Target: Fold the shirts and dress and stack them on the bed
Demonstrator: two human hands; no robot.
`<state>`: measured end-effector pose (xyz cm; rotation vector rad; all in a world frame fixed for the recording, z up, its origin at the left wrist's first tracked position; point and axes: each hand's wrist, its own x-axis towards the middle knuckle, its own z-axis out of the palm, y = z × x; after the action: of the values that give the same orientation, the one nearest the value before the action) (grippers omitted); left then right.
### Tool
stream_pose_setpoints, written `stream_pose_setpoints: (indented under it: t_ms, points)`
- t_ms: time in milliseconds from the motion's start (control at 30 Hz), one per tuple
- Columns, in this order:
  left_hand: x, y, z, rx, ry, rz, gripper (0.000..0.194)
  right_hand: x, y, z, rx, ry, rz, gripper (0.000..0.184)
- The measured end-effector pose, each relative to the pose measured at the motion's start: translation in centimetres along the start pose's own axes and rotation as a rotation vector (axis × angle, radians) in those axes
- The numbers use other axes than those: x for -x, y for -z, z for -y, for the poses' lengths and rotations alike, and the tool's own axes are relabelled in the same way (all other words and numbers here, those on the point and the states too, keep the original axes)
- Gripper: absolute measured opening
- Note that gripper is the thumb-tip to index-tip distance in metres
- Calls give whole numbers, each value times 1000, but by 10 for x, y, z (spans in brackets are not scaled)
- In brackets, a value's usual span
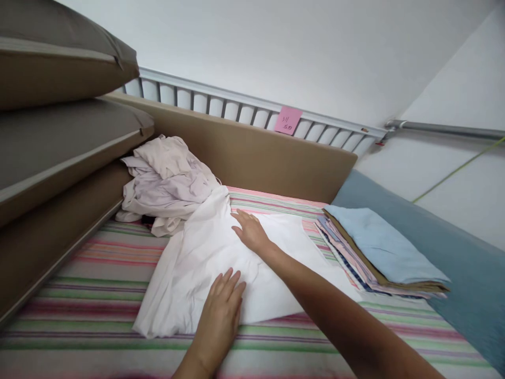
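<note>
A white cloth (197, 263) lies spread on the striped bed sheet (90, 295). My left hand (221, 305) rests flat on the cloth's near edge, fingers stretched out and together. My right hand (250, 230) lies flat on the cloth farther back, fingers extended toward the left. Neither hand grips anything.
A crumpled pile of pale pink clothes (165, 181) sits behind the cloth at the left. A stack of folded clothes (379, 250) topped by a light blue piece lies at the right. Brown cushions (59, 126) are stacked at the left, with a tan headboard (268, 152) behind.
</note>
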<state>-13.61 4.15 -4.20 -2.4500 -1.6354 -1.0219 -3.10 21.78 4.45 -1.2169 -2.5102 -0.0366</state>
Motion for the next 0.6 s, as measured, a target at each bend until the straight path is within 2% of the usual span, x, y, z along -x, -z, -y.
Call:
stream_pose_setpoints:
  t_ms: [67,167,233,333,467,600]
  points:
    - [-1,-7,5,-5,76,45,43,15,-9,8,-32,-41,-21,43]
    - [1,-15,12,-47,218,111,46,56,-21,16,-34,6,-18,41]
    - [4,-18,14,-96,309,167,50,84,-33,16,1,13,19,43]
    - [10,-17,14,-186,430,241,55,111,-57,10,49,-63,105,47]
    - [14,-9,14,-270,472,273,53,119,-74,4,24,-144,127,48]
    - [14,1,21,-333,439,213,50,114,-64,7,-29,-179,94,53]
